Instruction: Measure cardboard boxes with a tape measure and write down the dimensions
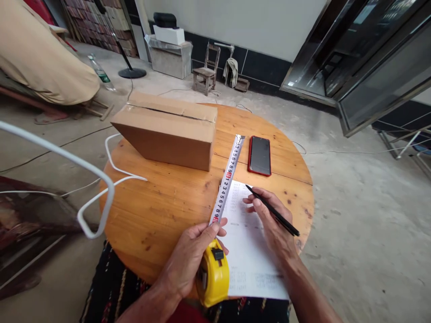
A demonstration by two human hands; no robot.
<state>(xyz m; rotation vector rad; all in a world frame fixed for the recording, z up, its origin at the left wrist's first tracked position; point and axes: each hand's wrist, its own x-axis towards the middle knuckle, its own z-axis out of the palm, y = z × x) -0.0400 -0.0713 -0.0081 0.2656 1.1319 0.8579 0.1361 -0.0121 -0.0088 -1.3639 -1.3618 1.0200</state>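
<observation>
While the left hand (191, 253) grips one yellow tape measure (215, 279) near the table's near edge, thumb and fingers pinching its drawn-out blade (228, 179), the right hand (273, 220) pinches one black pen (274, 210) between thumb and fingers. The pen's tip points at the upper part of one printed sheet (251, 260); whether it touches cannot be told.

One round wooden table (161, 197) carries the sheet, one phone (260, 155) in a red case and one cardboard box (178, 134). The sheet reaches the near edge, right of the middle; the phone lies toward the far-right edge, and the box sits at the far-left edge. The blade's free end stands in the gap between box and phone. Wood grain shows from the box's near side down to the near-left edge, and beyond the phone to the right edge. A bent white rod (124, 172) crosses the left edge.

The box is shut, its contents hidden. On the floor past the far-left edge stands one clear bottle (101, 73) with a green label.
</observation>
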